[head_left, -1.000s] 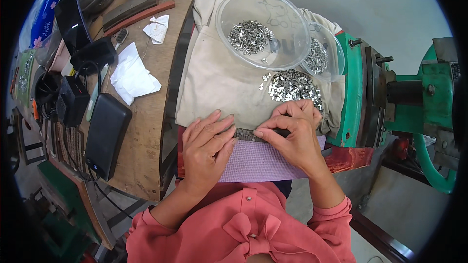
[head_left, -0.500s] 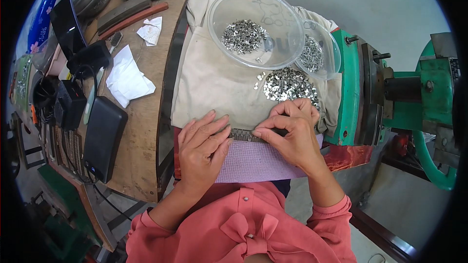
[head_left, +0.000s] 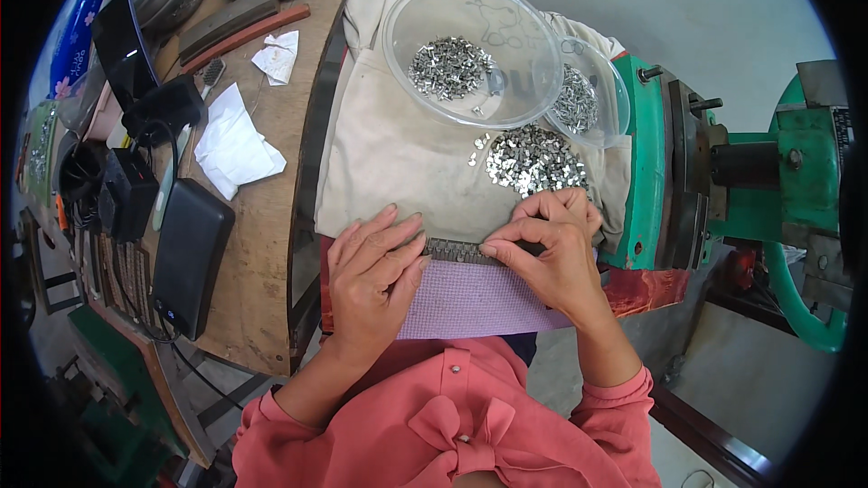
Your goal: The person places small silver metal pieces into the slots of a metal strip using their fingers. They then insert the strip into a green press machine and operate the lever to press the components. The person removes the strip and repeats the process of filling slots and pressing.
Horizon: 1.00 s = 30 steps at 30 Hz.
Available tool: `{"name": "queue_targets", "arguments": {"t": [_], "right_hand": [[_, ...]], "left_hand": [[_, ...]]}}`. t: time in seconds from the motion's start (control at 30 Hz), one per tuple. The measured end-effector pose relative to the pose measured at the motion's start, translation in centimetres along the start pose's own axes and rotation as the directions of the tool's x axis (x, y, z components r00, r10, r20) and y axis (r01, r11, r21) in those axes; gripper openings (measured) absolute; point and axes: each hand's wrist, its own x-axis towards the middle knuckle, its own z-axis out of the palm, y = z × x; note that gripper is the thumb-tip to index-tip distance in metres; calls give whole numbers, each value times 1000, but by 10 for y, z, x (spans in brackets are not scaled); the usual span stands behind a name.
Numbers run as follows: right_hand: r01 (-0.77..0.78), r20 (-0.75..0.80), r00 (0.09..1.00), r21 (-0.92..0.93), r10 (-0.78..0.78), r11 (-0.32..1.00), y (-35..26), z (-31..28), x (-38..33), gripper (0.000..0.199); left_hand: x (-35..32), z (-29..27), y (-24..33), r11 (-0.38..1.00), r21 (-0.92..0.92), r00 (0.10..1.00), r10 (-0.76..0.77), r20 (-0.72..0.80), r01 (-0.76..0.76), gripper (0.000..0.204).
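Observation:
A dark slotted metal strip (head_left: 455, 251) lies crosswise in front of me, on the border between a beige cloth (head_left: 371, 163) and a purple woven mat (head_left: 470, 294). The thumb and index finger of my left hand (head_left: 371, 271) straddle its left end, while the other fingers stretch forward over the cloth. Further right, my right hand (head_left: 556, 248) is pinched, thumb and index fingertips at the strip's top. Whatever lies between those fingertips is too small or hidden to make out. Just beyond the right hand spreads a pile of small shiny metal pieces (head_left: 535, 158).
Behind the pile stand a large clear plastic tub (head_left: 520, 95) and a smaller one (head_left: 617, 117), both with small metal parts. A green machine (head_left: 646, 181) borders the right side. On the wooden bench (head_left: 258, 298) at left lie a black power bank (head_left: 194, 258), white paper (head_left: 235, 145) and cables.
My right hand has shifted slightly to the right along the strip, showing more of its slots. My left hand stays at the left end.

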Motion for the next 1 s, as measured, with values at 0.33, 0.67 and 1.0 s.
{"name": "queue_targets", "arguments": {"t": [0.33,0.67,1.0], "right_hand": [[35,1,999,-10,-35,999,-1,3,3,16],[-1,20,1000,-2,1,1000,-5,3,3,15],[38,1,999,-1,-38,999,-2,0,2,15]], "left_hand": [[0,-1,2,999,-16,999,-35,27,36,24],[0,-1,2,1000,-12,1000,-26,17,26,22],[0,-1,3,999,-20,999,-34,19,35,23]]}}
